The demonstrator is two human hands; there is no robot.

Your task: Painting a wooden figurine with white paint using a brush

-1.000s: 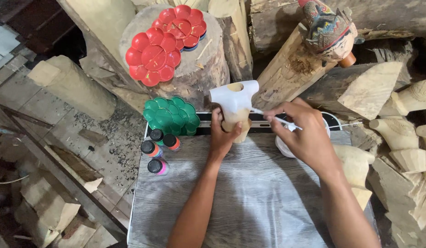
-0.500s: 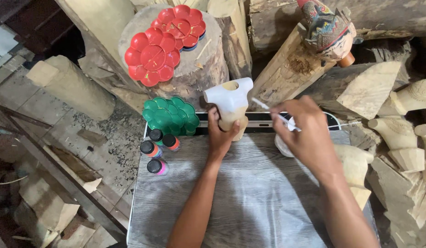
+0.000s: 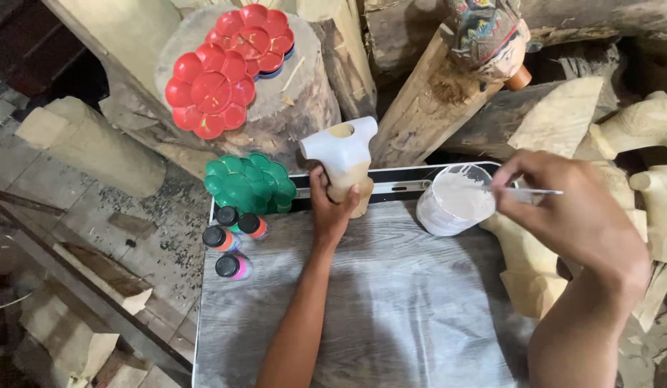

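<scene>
Left hand point(image 3: 332, 212) grip encircles wooden figure point(image 3: 343, 159) (lower, unpainted part).

carved wooden figure point(image 3: 343, 162): upper part white, base bare, upright on board | brush point(image 3: 526, 191): thin, over white paint cup point(image 3: 454, 201)

Our left hand point(image 3: 333, 208) reaches far up the middle, forearm stretched straight from the near edge, fingers point(image 3: 320, 188) curled closed in a firm wrap (thumb on the left side). Our right hand point(image 3: 574, 215) hovers at the right, wrist bent, knuckles up, fingertips point(image 3: 502, 188) pinched together, forearm rising from the near right corner.
</scene>
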